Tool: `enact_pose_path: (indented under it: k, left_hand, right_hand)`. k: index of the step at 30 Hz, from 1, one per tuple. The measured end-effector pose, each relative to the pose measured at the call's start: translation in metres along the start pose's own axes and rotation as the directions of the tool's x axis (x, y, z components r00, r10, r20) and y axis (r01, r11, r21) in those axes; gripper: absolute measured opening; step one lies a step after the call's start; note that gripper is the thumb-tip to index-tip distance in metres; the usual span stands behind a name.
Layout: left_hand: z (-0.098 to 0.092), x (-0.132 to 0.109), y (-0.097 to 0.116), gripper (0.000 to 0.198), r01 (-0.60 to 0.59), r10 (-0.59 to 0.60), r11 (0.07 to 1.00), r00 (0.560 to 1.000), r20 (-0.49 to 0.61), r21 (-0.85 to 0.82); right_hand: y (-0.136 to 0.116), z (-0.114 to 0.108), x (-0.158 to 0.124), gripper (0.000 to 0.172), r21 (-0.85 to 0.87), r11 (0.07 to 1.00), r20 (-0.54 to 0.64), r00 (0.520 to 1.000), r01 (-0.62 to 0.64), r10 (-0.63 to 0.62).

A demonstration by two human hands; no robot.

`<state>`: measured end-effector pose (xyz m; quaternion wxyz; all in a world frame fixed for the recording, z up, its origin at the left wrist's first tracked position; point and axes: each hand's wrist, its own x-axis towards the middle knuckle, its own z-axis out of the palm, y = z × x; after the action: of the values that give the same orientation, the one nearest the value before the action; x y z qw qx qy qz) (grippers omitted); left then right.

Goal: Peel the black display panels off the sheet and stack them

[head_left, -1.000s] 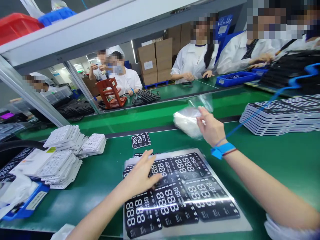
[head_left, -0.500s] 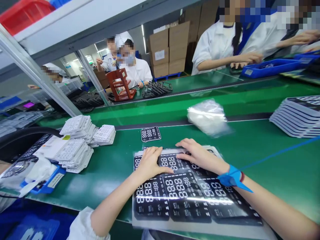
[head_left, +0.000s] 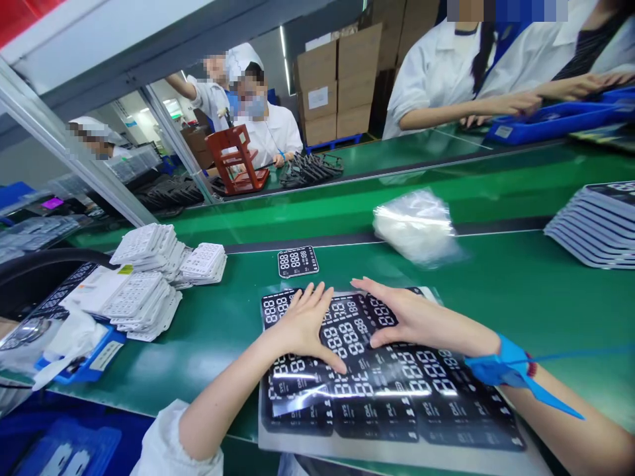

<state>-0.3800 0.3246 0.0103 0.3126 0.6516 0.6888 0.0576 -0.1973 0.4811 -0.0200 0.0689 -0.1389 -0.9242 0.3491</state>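
Observation:
Black sheets printed with white digits [head_left: 367, 430] lie in front of me over a pale backing, under a glossy, reflective surface. My left hand [head_left: 305, 334] rests on the upper left part, fingers spread and thumb stretched toward the middle. Over the upper right part is my right hand [head_left: 421, 320], its thumb and fingers apart; a blue wrist strap [head_left: 501, 362] circles that wrist. Neither hand grips anything that I can see. Just beyond the sheets lies a single black display panel [head_left: 297, 262] with similar digits.
Stacks of white plates [head_left: 143, 297] stand at the left beside a blue bin [head_left: 102, 357]. A clear plastic bag [head_left: 417, 225] lies at the back. Stacked panels [head_left: 595, 225] sit at the right. Co-workers in white sit across the green bench [head_left: 546, 304].
My left fingers have spread wider, and the right hand has shifted a little to the right. The glossy layer's glare and printed digits under my hands look shifted and tilted.

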Motion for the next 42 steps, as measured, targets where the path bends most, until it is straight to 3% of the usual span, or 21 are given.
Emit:
enact_pose_path:
  k: [5, 9, 11, 15, 17, 19, 21, 22, 23, 24, 25, 27, 29, 32, 36, 37, 39, 41, 42]
  left_hand:
    - [-0.004, 0.012, -0.002, 0.11, -0.004, 0.002, 1.0, 0.997, -0.074, -0.019]
    - [-0.002, 0.01, -0.002, 0.099, 0.013, -0.018, 0.999, 0.984, -0.178, -0.031]
    - [0.001, 0.006, -0.004, 0.102, -0.018, 0.012, 0.999, 0.984, -0.178, -0.032]
    - [0.007, -0.006, -0.009, 0.119, -0.143, 0.137, 0.989, 0.982, -0.132, -0.042]
    - [0.009, -0.013, -0.01, 0.124, -0.2, 0.194, 0.978, 0.975, -0.108, -0.05]
    - [0.005, -0.019, -0.013, 0.123, -0.236, 0.231, 0.97, 0.969, -0.092, -0.048]
    - [-0.01, -0.023, -0.022, 0.113, -0.172, 0.16, 0.984, 0.961, -0.227, -0.036]
    - [-0.023, -0.026, -0.031, 0.103, -0.084, 0.065, 0.996, 0.928, -0.367, -0.037]
    - [-0.038, -0.029, -0.041, 0.089, 0.016, -0.044, 0.998, 0.845, -0.533, -0.058]
    - [-0.054, -0.033, -0.053, 0.072, 0.154, -0.18, 0.983, 0.7, -0.691, -0.101]
    - [-0.071, -0.038, -0.065, 0.061, 0.237, -0.255, 0.962, 0.602, -0.757, -0.135]
    - [-0.101, -0.048, -0.09, 0.049, 0.335, -0.342, 0.922, 0.477, -0.81, -0.193]
    - [-0.12, -0.059, -0.109, 0.037, 0.404, -0.417, 0.879, 0.394, -0.819, -0.252]
    - [-0.128, -0.067, -0.115, 0.027, 0.457, -0.469, 0.835, 0.303, -0.829, -0.306]
    - [-0.117, -0.056, -0.084, 0.074, 0.458, -0.397, 0.846, 0.199, -0.896, -0.273]
    - [-0.114, -0.05, -0.071, 0.087, 0.436, -0.361, 0.865, 0.198, -0.911, -0.248]
    - [-0.104, -0.035, -0.041, 0.1, 0.275, -0.293, 0.935, 0.245, -0.924, -0.224]
    - [-0.091, -0.016, -0.011, 0.094, -0.088, -0.27, 0.945, 0.331, -0.904, -0.314]
    - [-0.083, -0.006, 0.003, 0.084, -0.279, -0.293, 0.866, 0.389, -0.873, -0.415]
  right_hand:
    - [0.004, 0.002, 0.004, 0.074, -0.052, 0.995, 0.003, 0.996, -0.083, 0.084]
    - [0.005, 0.008, 0.013, 0.048, 0.008, 1.0, -0.097, 0.995, -0.02, 0.02]
    - [0.0, 0.008, 0.016, 0.038, 0.087, 0.996, -0.149, 0.989, 0.034, -0.021]
    - [-0.009, -0.008, 0.006, 0.041, 0.29, 0.948, -0.211, 0.975, 0.128, -0.067]
    - [-0.005, -0.019, -0.003, 0.038, 0.392, 0.908, -0.369, 0.929, 0.148, 0.008]
    - [0.006, -0.027, -0.01, 0.037, 0.444, 0.875, -0.55, 0.829, 0.192, 0.098]
    - [0.016, -0.029, -0.012, 0.038, 0.472, 0.864, -0.608, 0.774, 0.174, 0.177]
    - [0.019, -0.028, -0.012, 0.038, 0.48, 0.865, -0.603, 0.771, 0.148, 0.203]
    - [0.02, -0.026, -0.011, 0.039, 0.484, 0.867, -0.589, 0.777, 0.118, 0.223]
    - [0.019, -0.024, -0.01, 0.039, 0.482, 0.871, -0.573, 0.786, 0.095, 0.231]
    - [0.016, -0.023, -0.008, 0.039, 0.477, 0.875, -0.557, 0.798, 0.083, 0.229]
    - [0.006, -0.022, -0.006, 0.04, 0.467, 0.879, -0.547, 0.812, 0.093, 0.205]
    - [-0.004, -0.022, -0.005, 0.04, 0.459, 0.881, -0.538, 0.825, 0.117, 0.17]
    - [-0.011, -0.023, -0.003, 0.041, 0.479, 0.865, -0.514, 0.846, 0.147, 0.141]
    - [-0.008, -0.018, 0.002, 0.04, 0.601, 0.782, -0.528, 0.818, 0.168, 0.23]
    - [-0.008, -0.016, 0.003, 0.04, 0.652, 0.736, -0.525, 0.808, 0.181, 0.267]
    - [-0.009, -0.013, 0.005, 0.04, 0.757, 0.62, -0.49, 0.806, 0.205, 0.332]
    - [-0.012, -0.012, 0.006, 0.042, 0.834, 0.504, -0.44, 0.821, 0.223, 0.364]
    - [-0.014, -0.012, 0.007, 0.042, 0.859, 0.454, -0.422, 0.827, 0.234, 0.371]
